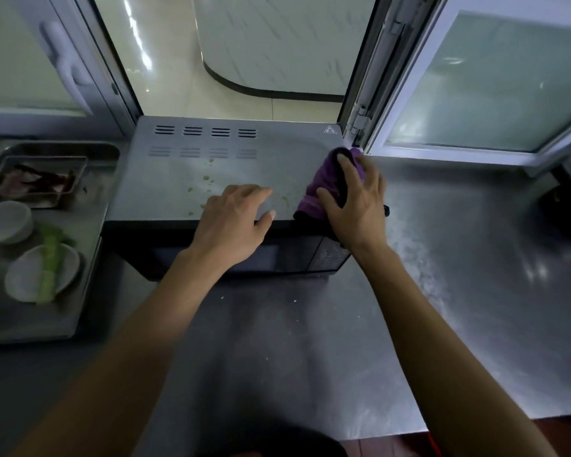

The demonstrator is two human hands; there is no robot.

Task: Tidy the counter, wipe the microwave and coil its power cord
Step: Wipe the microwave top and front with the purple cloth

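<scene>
Bare forearms, seemingly no sleeves.

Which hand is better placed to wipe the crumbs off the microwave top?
Right hand: it presses the purple cloth on the grey microwave top; the left hand lies bare beside the crumbs.
</scene>
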